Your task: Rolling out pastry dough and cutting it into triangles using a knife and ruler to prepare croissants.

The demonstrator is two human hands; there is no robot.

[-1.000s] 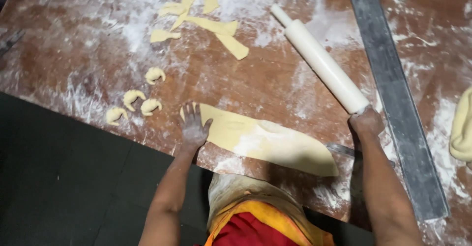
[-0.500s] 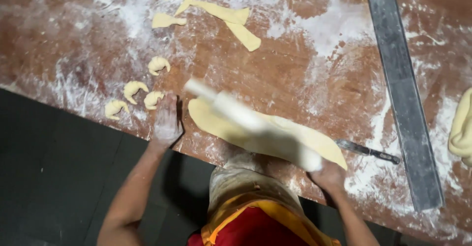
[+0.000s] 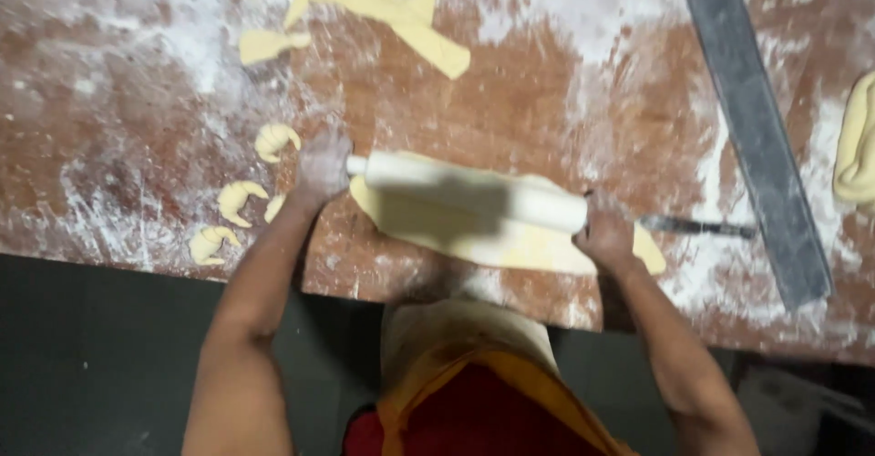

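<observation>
Head view: left hand (image 3: 321, 166) and right hand (image 3: 603, 233) each grip an end of the pin (image 3: 467, 194), lying across the dough (image 3: 492, 237) at the table's (image 3: 547, 101) near edge. Suggest even pressure both ends, straight strokes, to keep thickness uniform.

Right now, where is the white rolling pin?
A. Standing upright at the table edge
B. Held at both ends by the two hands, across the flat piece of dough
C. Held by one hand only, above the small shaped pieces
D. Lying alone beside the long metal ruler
B: the left hand and the right hand each grip an end of the rolling pin, which lies across the flat dough.
</observation>
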